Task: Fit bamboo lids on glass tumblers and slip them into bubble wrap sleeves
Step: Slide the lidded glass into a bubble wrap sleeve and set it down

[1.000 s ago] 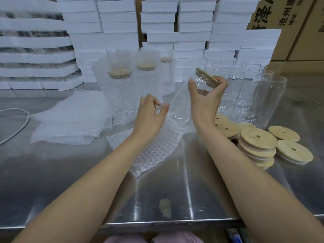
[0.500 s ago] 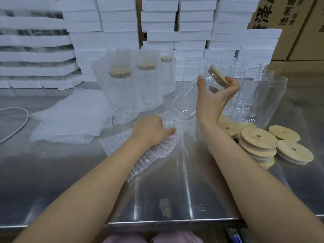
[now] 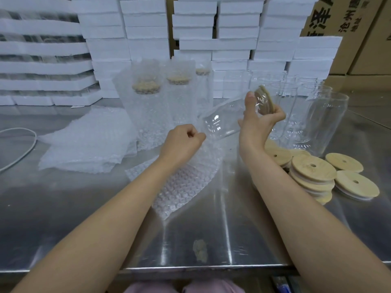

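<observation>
Clear glass on clear plastic, so it's honestly hard to see where the tumbler ends. Its base blurs into the top of the bubble wrap sleeve, and I can't tell if it's touching. The right hand is wrapped round the tumbler near its top, hiding part of the bamboo lid fitted there. The left hand is curled tight, pinching the sleeve's upper edge.

The tumbler is held mid-frame above the bench, with its long axis slanted: lid end up to the right, base down-left toward the left hand.

The bench is shiny steel. Loose lids are stacked at right, with empty tumblers behind them. Wrapped tumblers stand at centre back, and flat sleeves are piled at left. White foam boxes are stacked along the back, with cardboard cartons cut off at the upper right.
</observation>
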`<state>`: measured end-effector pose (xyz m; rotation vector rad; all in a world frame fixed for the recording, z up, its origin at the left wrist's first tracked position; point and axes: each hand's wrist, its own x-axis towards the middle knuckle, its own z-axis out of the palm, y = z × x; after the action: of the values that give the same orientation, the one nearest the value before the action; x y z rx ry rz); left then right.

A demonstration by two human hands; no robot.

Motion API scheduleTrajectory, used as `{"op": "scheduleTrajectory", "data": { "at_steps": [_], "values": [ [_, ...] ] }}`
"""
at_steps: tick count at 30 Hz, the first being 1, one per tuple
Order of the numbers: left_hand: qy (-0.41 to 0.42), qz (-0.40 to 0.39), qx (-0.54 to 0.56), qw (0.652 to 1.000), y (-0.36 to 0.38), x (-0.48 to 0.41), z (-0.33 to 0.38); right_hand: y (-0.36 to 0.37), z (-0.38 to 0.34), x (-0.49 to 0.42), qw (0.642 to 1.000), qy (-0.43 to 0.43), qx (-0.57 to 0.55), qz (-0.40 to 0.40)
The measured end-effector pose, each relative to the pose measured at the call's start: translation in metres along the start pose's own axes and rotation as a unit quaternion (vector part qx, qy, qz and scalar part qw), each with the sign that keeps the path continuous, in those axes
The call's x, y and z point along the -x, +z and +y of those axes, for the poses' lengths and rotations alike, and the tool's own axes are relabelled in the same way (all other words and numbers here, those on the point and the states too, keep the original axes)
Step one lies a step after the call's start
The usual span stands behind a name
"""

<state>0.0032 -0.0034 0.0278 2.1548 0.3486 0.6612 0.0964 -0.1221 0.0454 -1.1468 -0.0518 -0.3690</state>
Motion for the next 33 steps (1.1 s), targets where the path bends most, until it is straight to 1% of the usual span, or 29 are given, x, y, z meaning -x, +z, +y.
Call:
{"op": "scheduleTrajectory", "data": {
  "at_steps": [3, 6, 10, 12, 14, 15, 18, 19, 20, 21, 22, 23, 24, 25, 26, 28, 30, 33],
  "values": [
    [-0.009, -0.009, 0.081, 0.997, -0.001, 0.001, 0.005, 0.000, 0.000, -0.002, 1.000, 0.000, 0.001, 0.011],
    [-0.043, -0.006, 0.132, 0.990, 0.000, -0.001, 0.006, 0.000, 0.000, 0.002, 0.999, -0.008, 0.031, -0.017],
    [-0.121, 0.037, 0.184, 0.975, -0.003, -0.006, 0.000, -0.001, 0.000, 0.006, 0.997, -0.041, 0.060, -0.040],
    [-0.138, 0.052, 0.193, 0.970, -0.004, -0.008, -0.004, -0.002, -0.002, 0.007, 0.997, -0.045, 0.055, -0.036],
    [-0.128, 0.061, 0.232, 0.962, -0.002, -0.008, -0.002, -0.002, -0.002, 0.007, 0.997, -0.042, 0.050, -0.046],
    [-0.111, 0.067, 0.255, 0.958, -0.001, -0.008, 0.001, -0.001, -0.002, 0.008, 0.996, -0.043, 0.056, -0.057],
    [-0.021, 0.083, 0.266, 0.960, 0.000, -0.005, 0.011, 0.001, -0.001, 0.011, 0.994, -0.053, 0.069, -0.070],
    [0.014, 0.078, 0.244, 0.966, -0.001, -0.003, 0.014, 0.001, -0.001, 0.011, 0.995, -0.050, 0.066, -0.063],
    [0.056, 0.073, 0.192, 0.977, -0.002, -0.001, 0.014, 0.001, -0.001, 0.010, 0.996, -0.041, 0.063, -0.052],
    [0.110, 0.074, 0.093, 0.987, -0.003, 0.001, 0.012, 0.000, -0.001, 0.008, 0.997, -0.025, 0.056, -0.038],
    [0.170, 0.078, -0.035, 0.982, -0.005, 0.003, 0.009, 0.000, -0.002, 0.006, 0.999, -0.001, 0.046, -0.024],
    [0.221, 0.071, -0.149, 0.961, -0.007, 0.003, 0.005, 0.000, -0.003, 0.004, 0.999, 0.026, 0.031, -0.010],
    [0.253, 0.052, -0.222, 0.940, -0.008, 0.003, 0.002, -0.001, -0.003, 0.003, 0.998, 0.054, 0.013, 0.002],
    [0.265, 0.031, -0.257, 0.929, -0.009, 0.004, 0.000, 0.000, -0.003, 0.002, 0.997, 0.076, 0.002, 0.011],
    [0.274, 0.017, -0.268, 0.923, -0.008, 0.004, -0.001, 0.001, -0.003, 0.003, 0.996, 0.089, 0.006, 0.015],
    [0.292, 0.020, -0.281, 0.914, -0.006, 0.004, -0.002, 0.004, -0.001, 0.011, 0.995, 0.098, 0.036, 0.001],
    [0.313, 0.054, -0.286, 0.904, -0.005, 0.006, 0.000, 0.008, 0.005, 0.021, 0.993, 0.106, 0.046, -0.027],
    [0.349, 0.134, -0.277, 0.885, 0.000, 0.009, 0.007, 0.014, 0.013, 0.037, 0.989, 0.108, 0.067, -0.075]
  ]
}}
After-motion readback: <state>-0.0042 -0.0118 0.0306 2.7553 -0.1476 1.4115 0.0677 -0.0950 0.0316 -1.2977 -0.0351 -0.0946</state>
